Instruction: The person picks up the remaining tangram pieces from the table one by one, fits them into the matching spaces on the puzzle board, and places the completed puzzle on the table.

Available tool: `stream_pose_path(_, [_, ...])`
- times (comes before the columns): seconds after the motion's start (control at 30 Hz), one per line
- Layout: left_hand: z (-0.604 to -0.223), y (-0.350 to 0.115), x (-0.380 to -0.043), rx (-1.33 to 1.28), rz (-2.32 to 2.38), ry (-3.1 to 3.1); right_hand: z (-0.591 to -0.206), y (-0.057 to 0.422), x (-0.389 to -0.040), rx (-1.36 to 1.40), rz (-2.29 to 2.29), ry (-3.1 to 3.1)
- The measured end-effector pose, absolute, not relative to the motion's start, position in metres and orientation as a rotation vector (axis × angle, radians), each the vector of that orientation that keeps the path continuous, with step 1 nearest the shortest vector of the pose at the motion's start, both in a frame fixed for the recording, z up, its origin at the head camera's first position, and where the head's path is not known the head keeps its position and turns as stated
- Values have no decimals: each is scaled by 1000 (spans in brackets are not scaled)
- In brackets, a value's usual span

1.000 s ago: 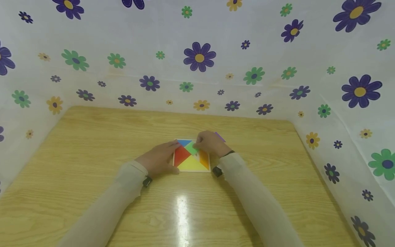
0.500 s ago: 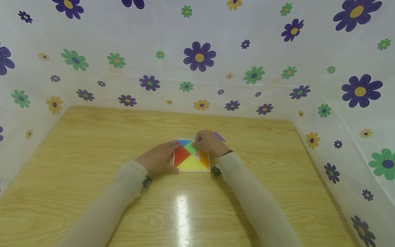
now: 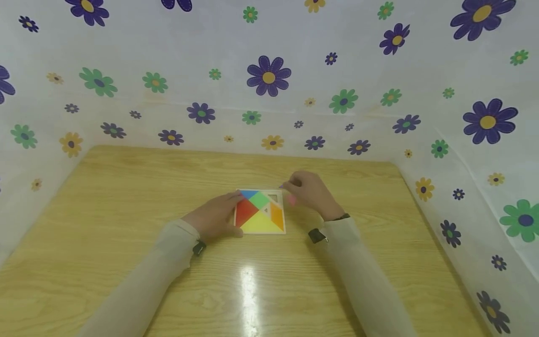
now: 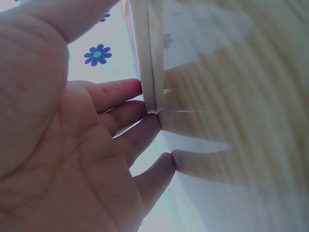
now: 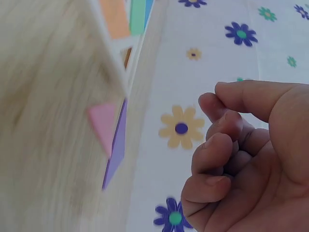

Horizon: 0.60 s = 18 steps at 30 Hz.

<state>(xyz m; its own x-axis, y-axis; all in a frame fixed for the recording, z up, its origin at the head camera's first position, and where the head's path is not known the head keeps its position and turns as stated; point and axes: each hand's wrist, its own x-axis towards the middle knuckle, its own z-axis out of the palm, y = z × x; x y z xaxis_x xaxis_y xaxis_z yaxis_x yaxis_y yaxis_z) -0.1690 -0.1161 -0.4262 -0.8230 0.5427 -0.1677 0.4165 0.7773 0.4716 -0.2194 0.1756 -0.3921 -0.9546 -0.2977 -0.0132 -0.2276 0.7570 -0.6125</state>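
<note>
A square tangram tray (image 3: 280, 191) holds a blue, a red, a green (image 3: 259, 200), a yellow (image 3: 261, 225) and an orange piece (image 3: 277, 216). Two pale recesses show, at its far right corner and near its middle. My left hand (image 3: 214, 216) rests along the tray's left side, and in the left wrist view its extended fingers touch the edge. Right of the tray, my right hand (image 3: 311, 192) is above the table with curled fingers and thumb close to the index finger. It holds nothing in the right wrist view, where a pink triangle (image 5: 102, 125) and a purple piece (image 5: 117, 145) lie apart from it.
The wood-grain table (image 3: 147, 187) extends around the tray, with a bright glare streak in front. A white flower-printed cloth (image 3: 227, 93) rises behind the table and along both sides. Dark straps with small black devices sit at both wrists.
My right hand has let go of the green piece, now seated in the tray, and moved right toward the pink and purple pieces. The left hand keeps its place.
</note>
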Motion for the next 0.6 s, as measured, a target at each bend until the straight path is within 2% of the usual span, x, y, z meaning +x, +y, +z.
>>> stream_pose_path(0.33, [-430, -117, -171, 731, 619, 2672, -392, 225, -211, -330, -913, 2901])
stream_pose_path(0.6, [-433, -117, -171, 695, 613, 2664, -399, 227, -214, -402, -842, 2847])
